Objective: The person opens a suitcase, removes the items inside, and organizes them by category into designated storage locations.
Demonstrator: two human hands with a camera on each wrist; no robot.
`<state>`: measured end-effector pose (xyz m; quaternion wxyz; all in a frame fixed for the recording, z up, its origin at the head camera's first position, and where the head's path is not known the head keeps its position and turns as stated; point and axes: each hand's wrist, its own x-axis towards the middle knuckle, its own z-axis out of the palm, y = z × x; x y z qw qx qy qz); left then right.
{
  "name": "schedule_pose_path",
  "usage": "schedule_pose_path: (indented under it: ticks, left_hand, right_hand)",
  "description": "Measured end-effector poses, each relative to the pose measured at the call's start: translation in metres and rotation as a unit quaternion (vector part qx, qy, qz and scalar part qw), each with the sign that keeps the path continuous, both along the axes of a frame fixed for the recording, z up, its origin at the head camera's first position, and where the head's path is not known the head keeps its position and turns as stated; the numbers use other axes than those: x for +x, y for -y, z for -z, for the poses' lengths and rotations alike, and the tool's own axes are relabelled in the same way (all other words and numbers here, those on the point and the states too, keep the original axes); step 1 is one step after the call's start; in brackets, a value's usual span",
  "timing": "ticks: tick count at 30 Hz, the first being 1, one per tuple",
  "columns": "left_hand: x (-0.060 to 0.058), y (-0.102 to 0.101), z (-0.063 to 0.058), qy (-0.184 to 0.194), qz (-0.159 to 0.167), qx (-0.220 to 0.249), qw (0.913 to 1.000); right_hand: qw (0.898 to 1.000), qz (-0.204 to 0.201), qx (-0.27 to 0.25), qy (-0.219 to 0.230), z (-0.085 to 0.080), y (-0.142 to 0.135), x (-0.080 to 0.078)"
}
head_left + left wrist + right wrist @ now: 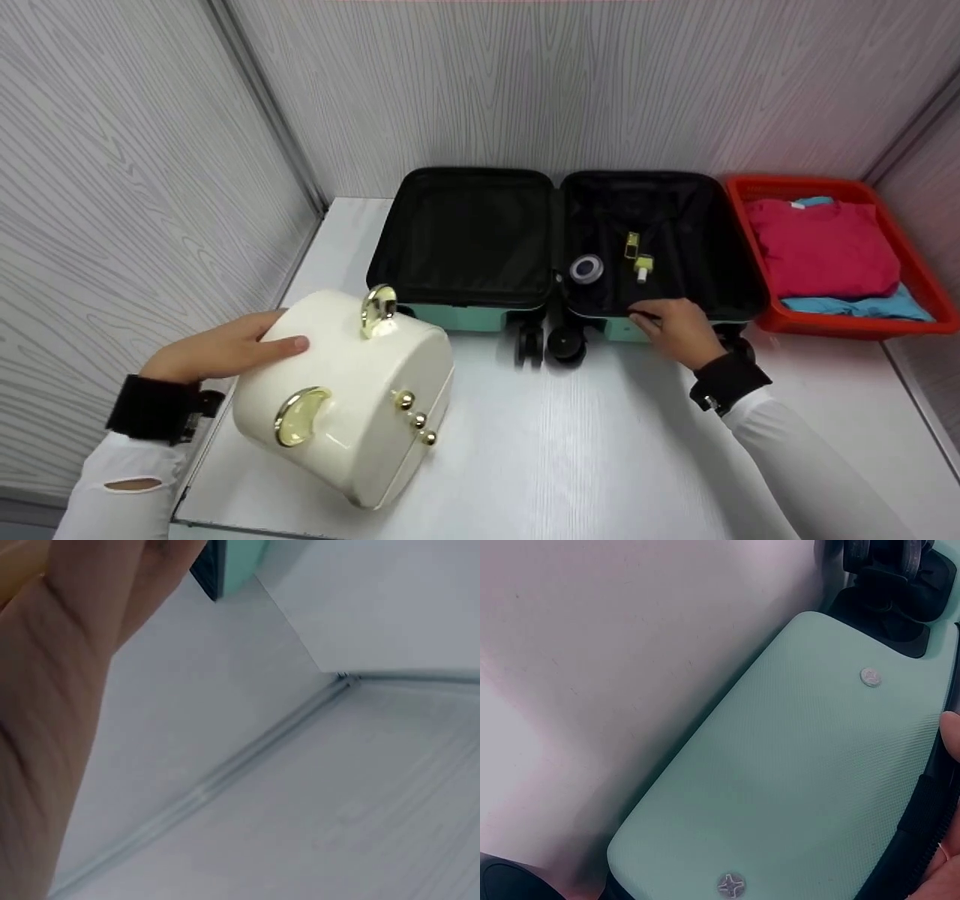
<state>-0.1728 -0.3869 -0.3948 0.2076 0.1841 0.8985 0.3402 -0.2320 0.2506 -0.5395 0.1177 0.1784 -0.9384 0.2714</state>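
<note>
My left hand (225, 349) holds a cream cosmetic case (337, 375) by its far left side, thumb along its surface and the other fingers hidden behind. The case is tilted, with gold ring-like fittings and several gold knobs facing right. In the left wrist view, the left hand (56, 690) fills the left side. My right hand (679, 330) grips the front rim of an open mint-green suitcase (626, 330), fingers over the black edge. In the right wrist view, fingertips (951, 735) press that zipped rim. Inside the suitcase's right half lie a round tin (586, 268) and two small yellow-green items (643, 266).
The suitcase's left half (480, 232) lies open with a black lining. Its wheels (566, 345) point toward me. To the right stands a red basket (847, 330) with folded pink (825, 247) and blue clothes. Grey wood-patterned walls (525, 90) enclose the white table (555, 450).
</note>
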Motion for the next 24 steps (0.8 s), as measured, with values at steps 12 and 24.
schedule_pose_path:
  ticks: [12, 24]
  left_hand:
    - [-0.004, -0.090, 0.016, -0.049, -0.029, 0.040, 0.9976]
    - [-0.001, -0.122, 0.020, -0.061, -0.076, 0.041, 0.9944]
  right_hand:
    - [1.000, -0.001, -0.001, -0.003, 0.002, 0.005, -0.001]
    - [1.000, 0.001, -0.003, 0.007, 0.000, 0.006, 0.003]
